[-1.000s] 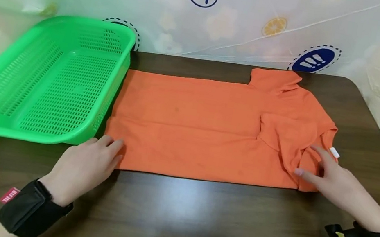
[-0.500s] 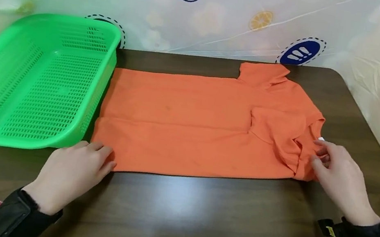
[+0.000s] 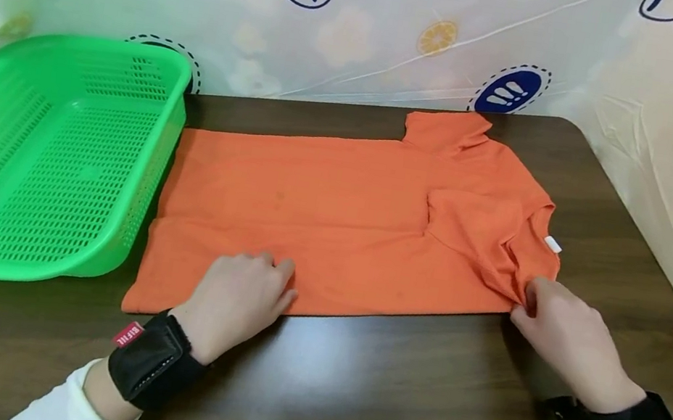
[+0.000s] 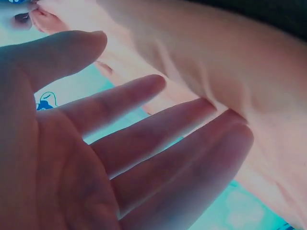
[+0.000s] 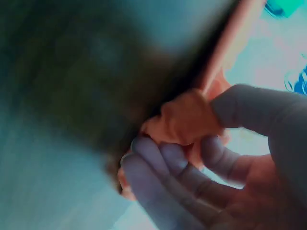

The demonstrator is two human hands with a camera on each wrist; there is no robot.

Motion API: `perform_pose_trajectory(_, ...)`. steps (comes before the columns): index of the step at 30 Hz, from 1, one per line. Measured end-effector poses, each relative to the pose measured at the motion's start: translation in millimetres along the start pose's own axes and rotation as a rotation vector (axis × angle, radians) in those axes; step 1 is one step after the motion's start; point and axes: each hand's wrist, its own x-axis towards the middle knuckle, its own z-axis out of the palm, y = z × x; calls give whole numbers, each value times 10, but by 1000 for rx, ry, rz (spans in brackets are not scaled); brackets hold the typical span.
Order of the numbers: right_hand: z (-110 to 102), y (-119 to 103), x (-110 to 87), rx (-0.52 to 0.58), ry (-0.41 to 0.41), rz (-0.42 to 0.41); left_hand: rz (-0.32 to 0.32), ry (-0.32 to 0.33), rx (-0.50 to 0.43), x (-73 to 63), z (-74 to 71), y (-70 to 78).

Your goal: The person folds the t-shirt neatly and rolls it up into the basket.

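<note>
An orange high-necked shirt lies folded lengthwise on the brown table, its collar at the far right and a sleeve folded over the body. With thumb and fingers, my right hand pinches the shirt's near right corner; the right wrist view shows the bunched cloth between them. My left hand is over the shirt's near edge, left of the middle. In the left wrist view its fingers are extended and spread, holding nothing. A white tag sticks out at the shirt's right edge.
A green plastic basket stands at the left, close to the shirt's hem. Behind the dark wooden table hangs a pale printed sheet. Bare tabletop lies in front of the shirt.
My left hand has moved right from the shirt's near left corner along the near edge. My right hand has closed its fingers on the near right corner. The head view has shifted slightly.
</note>
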Motion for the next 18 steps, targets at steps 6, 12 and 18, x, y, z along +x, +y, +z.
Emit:
perform_pose_trajectory(6,-158,228,13,137,-76,13,2,104,-22,-49,78,-42)
perform_pose_trajectory(12,-173,435,27,285,-111,133,8,149,-17,-87,126,-71)
perform_pose_trajectory(18,-136,767,55,1176,-76,339,8,134,-9,-93,145,-74)
